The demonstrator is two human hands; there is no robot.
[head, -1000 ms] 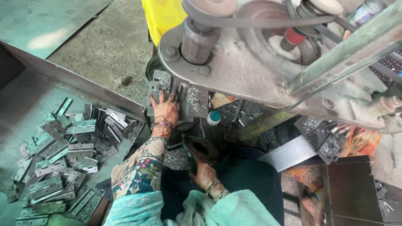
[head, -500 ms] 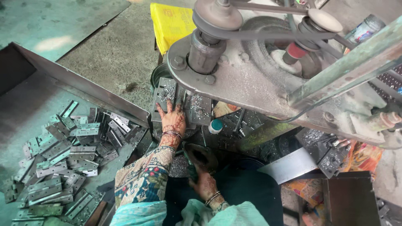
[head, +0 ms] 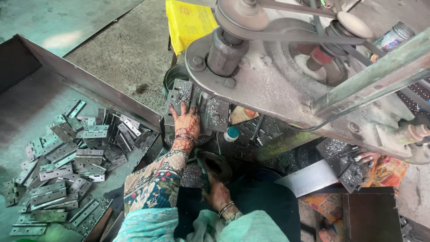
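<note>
Grimy workshop floor surrounds a belt-driven drill press (head: 286, 76). At frame centre, the left hand (head: 187, 127) lies flat, fingers spread, on a hinge plate (head: 179, 96) running upward. Lower down, the right hand (head: 218, 193) closes around a dark handle (head: 204, 172).

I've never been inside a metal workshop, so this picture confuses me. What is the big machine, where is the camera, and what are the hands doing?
The camera sits on the person's head and looks down at their own hands. The big grey machine above them has round pulleys joined by a belt, and metal shavings lie on it. The left hand lies flat on a metal hinge plate on the machine's work surface. The right hand is lower down, by a dark round part; whether it grips anything cannot be told. To the left, a metal tray holds a pile of grey hinges.
</note>
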